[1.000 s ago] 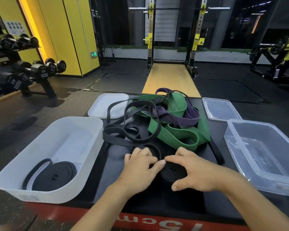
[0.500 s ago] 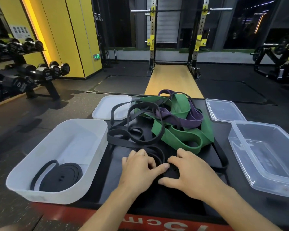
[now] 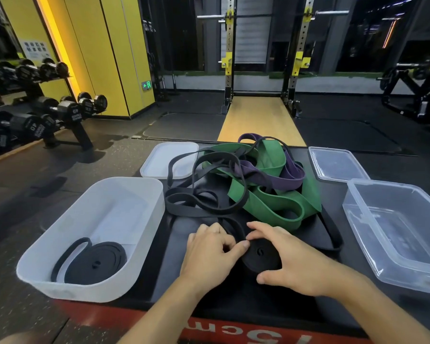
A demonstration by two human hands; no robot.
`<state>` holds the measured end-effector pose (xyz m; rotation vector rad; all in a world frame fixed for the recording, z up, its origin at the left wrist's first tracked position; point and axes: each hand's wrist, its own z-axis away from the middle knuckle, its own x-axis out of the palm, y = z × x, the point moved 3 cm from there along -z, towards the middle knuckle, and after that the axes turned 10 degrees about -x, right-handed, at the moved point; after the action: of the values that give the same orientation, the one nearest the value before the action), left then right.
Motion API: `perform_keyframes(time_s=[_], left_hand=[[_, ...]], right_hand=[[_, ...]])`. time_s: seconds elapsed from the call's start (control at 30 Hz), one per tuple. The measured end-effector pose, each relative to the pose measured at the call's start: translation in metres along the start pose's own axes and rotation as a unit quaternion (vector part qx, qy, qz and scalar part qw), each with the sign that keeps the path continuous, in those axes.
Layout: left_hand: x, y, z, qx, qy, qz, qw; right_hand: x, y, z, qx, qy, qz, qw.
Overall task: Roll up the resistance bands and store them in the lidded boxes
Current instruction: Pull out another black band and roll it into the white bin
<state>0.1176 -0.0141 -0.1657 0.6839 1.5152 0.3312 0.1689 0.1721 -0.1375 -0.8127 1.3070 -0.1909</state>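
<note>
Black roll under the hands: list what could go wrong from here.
1. The black roll is held only by the left hand and right hand; released, it may spring loose, like the partly unwound roll in the white box.
2. Its unrolled tail runs into the pile, so pulling may drag the green band along.

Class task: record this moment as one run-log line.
stage: rolling | hands: left hand and right hand on black roll | white box: one rolled band | clear box: no bands
</note>
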Motion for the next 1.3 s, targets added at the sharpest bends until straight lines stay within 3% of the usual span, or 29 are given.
perform_keyframes(time_s=[0.13,0.23,0.33,0.5,0.77,0.9,1.03,1.13,1.3], left_hand=[[-0.001,0.000,-0.002,-0.011,-0.010,0.004,1.000],[-0.001,0.000,-0.002,-0.008,-0.014,0.003,1.000],[-0.001,-0.001,-0.001,-0.003,-0.015,0.003,1.000],[0.000,-0.002,0.001,0.000,0.002,-0.011,1.000],[0.000,-0.005,0.000,-0.020,0.009,0.009,1.000],[0.000,-0.007,-0.001,-0.022,0.012,0.024,0.999],[0.000,-0.004,-0.001,-0.005,0.012,-0.001,1.000],[0.000,-0.003,-0.002,-0.010,0.009,-0.002,1.000],[0.000,-0.006,-0.003,-0.021,0.001,0.021,1.000]], right_hand=[[0.005,-0.015,0.000,0.032,0.037,0.124,0.991],[0.004,-0.026,-0.002,0.100,0.079,0.257,0.958],[0.006,-0.028,-0.008,0.118,0.068,0.269,0.953],[-0.001,-0.028,-0.014,0.075,0.035,0.277,0.957],[-0.013,-0.016,-0.024,-0.006,-0.066,0.113,0.991],[-0.013,-0.018,-0.022,-0.011,-0.112,0.098,0.989],[-0.006,-0.028,-0.008,0.053,-0.050,0.166,0.983],[0.003,-0.046,-0.003,0.134,0.017,0.287,0.948],[0.010,-0.046,-0.017,0.121,0.046,0.327,0.936]])
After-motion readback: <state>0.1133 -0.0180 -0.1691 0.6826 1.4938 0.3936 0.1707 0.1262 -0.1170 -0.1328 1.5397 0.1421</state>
